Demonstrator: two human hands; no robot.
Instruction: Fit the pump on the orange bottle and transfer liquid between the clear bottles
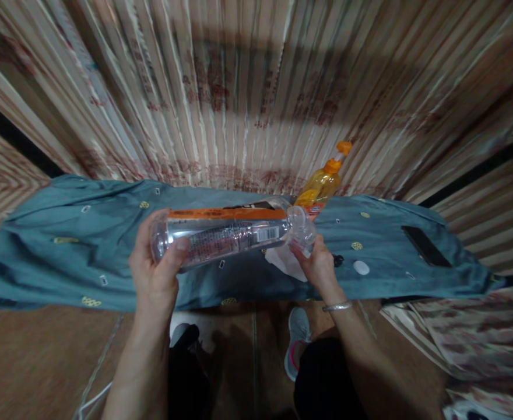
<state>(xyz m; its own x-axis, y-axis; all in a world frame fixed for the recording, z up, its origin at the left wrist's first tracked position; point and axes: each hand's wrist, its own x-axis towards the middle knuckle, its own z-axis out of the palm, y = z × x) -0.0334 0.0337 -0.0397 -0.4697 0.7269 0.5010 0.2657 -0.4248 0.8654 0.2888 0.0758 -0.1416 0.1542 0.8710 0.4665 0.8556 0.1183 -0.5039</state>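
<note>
A clear plastic bottle [221, 233] with an orange-edged label and a barcode lies sideways in front of me, above the cloth-covered table. My left hand [160, 251] is wrapped round its base end, the thumb across the near side. At its other end, my right hand [315, 262] has its fingers closed on a clear plastic piece [302, 224] at the mouth; whether this is a cap or part of the neck I cannot tell. Below it, a white sheet like tissue [285, 261] shows partly. Just behind stands a pump bottle [320, 189] of yellow-orange liquid, partly hidden.
A teal patterned cloth [94, 239] covers the narrow table. To the right lie a dark phone [427, 246], a white round disc [361, 268] and a small black object [338, 261]. A pleated curtain [248, 99] hangs behind; black poles flank it.
</note>
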